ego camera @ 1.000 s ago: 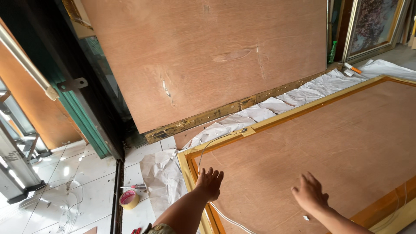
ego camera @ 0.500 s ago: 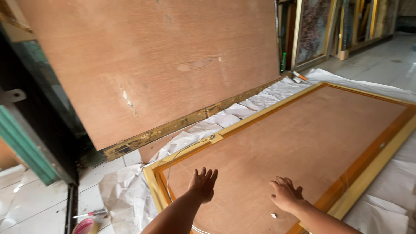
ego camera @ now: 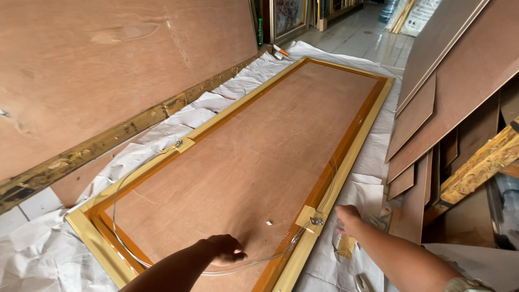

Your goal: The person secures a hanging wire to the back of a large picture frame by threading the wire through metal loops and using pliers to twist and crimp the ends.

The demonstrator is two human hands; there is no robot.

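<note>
Hands first, nearest the camera: left hand lying knuckles-up on the plywood backing, fingers curled loosely over a thin clear hanging wire, though whether actually pinching it, impossible to tell. Right hand reaching at 5 o'clock of the frame, fingers folded down beside the metal hanger fitting on the gold rail; grip on anything not visible.

Wire running from under the left hand toward that fitting, and looping the other way along the near end, up to a second fitting at 9 o'clock. Small white scrap sitting on the board between the hands.

Large picture frame lying face down, long and rectangular, gold-painted outer moulding, glossy orange inner strip, matte reddish-brown plywood filling it. Crumpled white paper sheeting spreading beneath, wrinkled and dusty.

Crowding the left, at 10 o'clock, a big plywood sheet leaning over a worn gilt moulding. Crowding the right, at 3 o'clock, stacked plywood offcuts and rough timber leaning in.

Farthest, at 12 o'clock, glossy floor tiles and framed pictures standing upright.
</note>
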